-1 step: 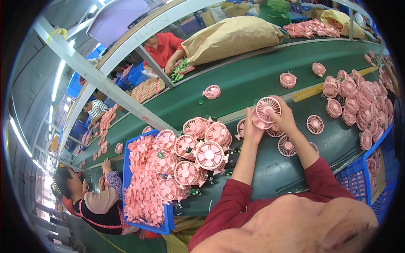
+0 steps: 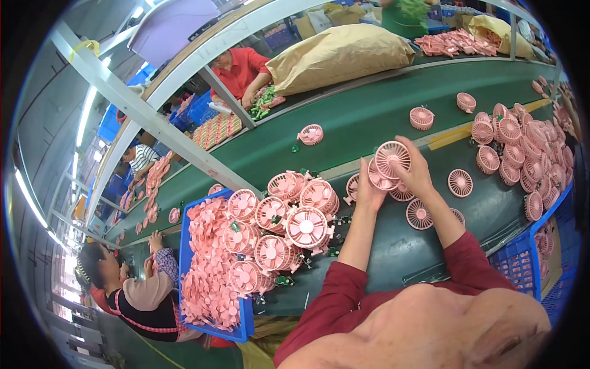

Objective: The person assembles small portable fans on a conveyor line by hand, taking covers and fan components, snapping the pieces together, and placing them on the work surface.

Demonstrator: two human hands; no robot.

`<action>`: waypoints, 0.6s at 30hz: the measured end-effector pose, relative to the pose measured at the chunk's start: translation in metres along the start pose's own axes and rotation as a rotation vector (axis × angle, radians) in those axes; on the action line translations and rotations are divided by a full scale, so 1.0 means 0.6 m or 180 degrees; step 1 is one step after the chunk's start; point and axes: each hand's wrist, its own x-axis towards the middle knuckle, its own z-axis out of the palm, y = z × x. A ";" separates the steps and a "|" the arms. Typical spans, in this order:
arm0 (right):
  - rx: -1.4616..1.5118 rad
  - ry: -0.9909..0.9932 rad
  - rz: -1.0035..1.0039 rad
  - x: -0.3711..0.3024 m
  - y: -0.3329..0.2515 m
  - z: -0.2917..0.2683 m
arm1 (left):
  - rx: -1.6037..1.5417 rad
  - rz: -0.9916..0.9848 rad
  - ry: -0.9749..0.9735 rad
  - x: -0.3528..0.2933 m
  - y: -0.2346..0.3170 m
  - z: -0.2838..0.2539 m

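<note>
My right hand [image 2: 419,171] grips a round pink fan grille [image 2: 391,158] with thin spokes. Beneath and to its left, my left hand [image 2: 370,195] is closed around a pink fan housing [image 2: 378,179], mostly covered by the grille and fingers. Grille and housing overlap; whether they are joined I cannot tell. Loose grilles lie on the dark work surface by my right wrist, one flat grille [image 2: 420,214] right beside it. Left of my left forearm, several pink fan housings with blades [image 2: 307,227] are stacked, with small green circuit boards and wires showing.
A blue crate [image 2: 246,317] of pink fan blades stands at left. A heap of pink fan parts [image 2: 522,144] lies at right, above another blue crate [image 2: 522,246]. Beyond runs a green conveyor belt [image 2: 362,132] carrying a few housings. A metal post slants across; co-workers sit at left and across.
The whole view has shifted very slightly. Both hands keep the same hold on the grille and housing; across the belt, a person in green has moved a little.
</note>
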 end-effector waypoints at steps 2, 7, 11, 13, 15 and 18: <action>-0.0270 -0.0059 -0.0424 0.004 -0.007 -0.001 | -0.0129 -0.0051 0.0073 -0.005 0.003 0.009; -0.0715 -0.0714 -0.1039 -0.012 0.005 0.028 | -0.0230 0.0053 0.0176 -0.010 0.012 0.005; -0.0629 -0.0953 -0.0795 -0.024 0.018 0.039 | -0.0208 0.0200 0.0637 -0.011 0.012 0.007; -0.0631 -0.1038 -0.0723 -0.028 0.022 0.041 | -0.0286 0.0218 0.0499 -0.010 0.008 0.004; -0.0461 -0.0858 -0.0791 -0.032 0.036 0.054 | 0.0186 0.0840 0.0832 -0.006 0.000 0.007; 0.0481 -0.0837 -0.0276 -0.040 0.051 0.064 | 0.1614 0.1950 0.1092 -0.009 -0.039 0.026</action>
